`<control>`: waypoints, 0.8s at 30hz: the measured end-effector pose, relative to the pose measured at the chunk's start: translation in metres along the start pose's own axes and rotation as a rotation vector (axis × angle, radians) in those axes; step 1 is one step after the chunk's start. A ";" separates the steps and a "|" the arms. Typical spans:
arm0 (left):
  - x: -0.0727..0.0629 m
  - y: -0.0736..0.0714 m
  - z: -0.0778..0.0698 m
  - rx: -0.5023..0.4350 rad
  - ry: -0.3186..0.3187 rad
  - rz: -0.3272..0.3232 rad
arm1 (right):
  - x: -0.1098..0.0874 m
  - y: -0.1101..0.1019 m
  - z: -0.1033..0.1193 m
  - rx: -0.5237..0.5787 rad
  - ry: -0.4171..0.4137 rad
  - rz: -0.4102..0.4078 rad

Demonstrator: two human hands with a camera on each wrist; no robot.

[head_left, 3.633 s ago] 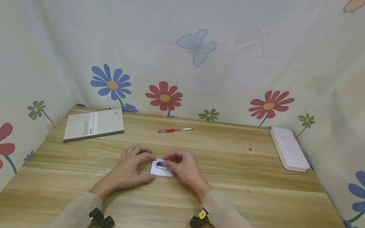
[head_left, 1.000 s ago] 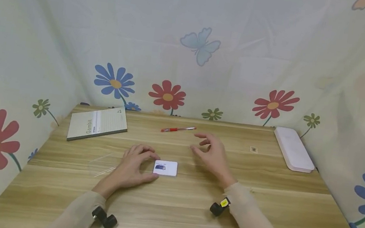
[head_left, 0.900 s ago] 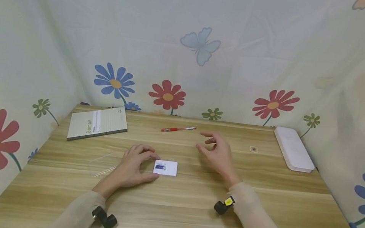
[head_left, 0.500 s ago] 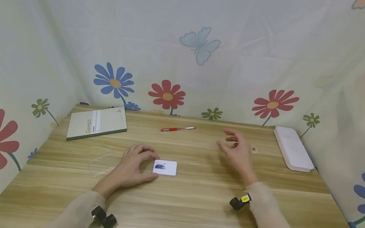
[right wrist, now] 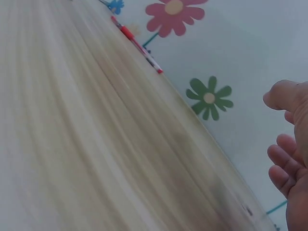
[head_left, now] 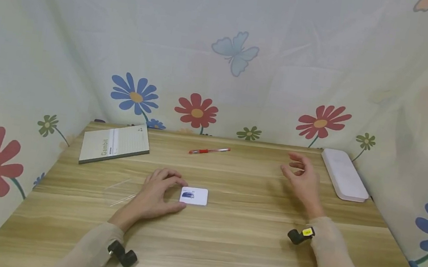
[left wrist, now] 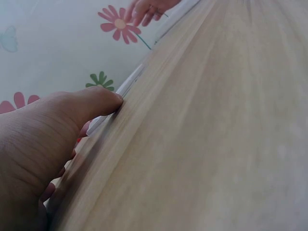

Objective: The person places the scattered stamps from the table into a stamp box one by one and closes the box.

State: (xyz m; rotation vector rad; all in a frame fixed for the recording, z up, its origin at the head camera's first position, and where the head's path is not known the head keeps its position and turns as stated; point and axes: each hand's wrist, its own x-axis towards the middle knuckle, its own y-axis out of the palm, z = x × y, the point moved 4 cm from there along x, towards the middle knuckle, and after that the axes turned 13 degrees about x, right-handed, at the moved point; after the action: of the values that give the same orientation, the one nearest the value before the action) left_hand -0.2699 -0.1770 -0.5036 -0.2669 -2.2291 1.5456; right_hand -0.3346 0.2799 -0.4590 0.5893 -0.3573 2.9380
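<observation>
- The left hand rests on the wood-grain surface, thumb and forefinger spread apart, with their tips at the near and far corners of the left end of a white card; it holds the card between them.
- The card lies flat near the middle of the surface, a small blue picture on its left half.
- The right hand hangs over the surface, well to the right of the card, its fingers loosely bent and parted from the thumb; it appears to have hold of nothing.
- A pale, rounded case lies just to the right of that hand, at the far right of the surface.
- A red pen lies beyond the card, toward the back edge.
- A notebook marked "Gambit" lies at an angle at the far left.
- A clear sheet, hard to make out, lies left of the left hand, partly behind it.
- Each sleeve bears a black device; the right one has a yellow label.
- Behind hangs a pale cloth printed with flowers and a butterfly.
</observation>
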 end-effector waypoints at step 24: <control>0.000 0.000 0.000 0.000 0.005 -0.008 | -0.005 -0.055 -0.029 -0.131 0.100 0.016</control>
State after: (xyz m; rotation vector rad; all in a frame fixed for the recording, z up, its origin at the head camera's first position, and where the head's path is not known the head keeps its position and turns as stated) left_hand -0.2702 -0.1765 -0.5033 -0.2609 -2.2236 1.5398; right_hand -0.3318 0.3397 -0.4758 0.4228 -0.5407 2.9165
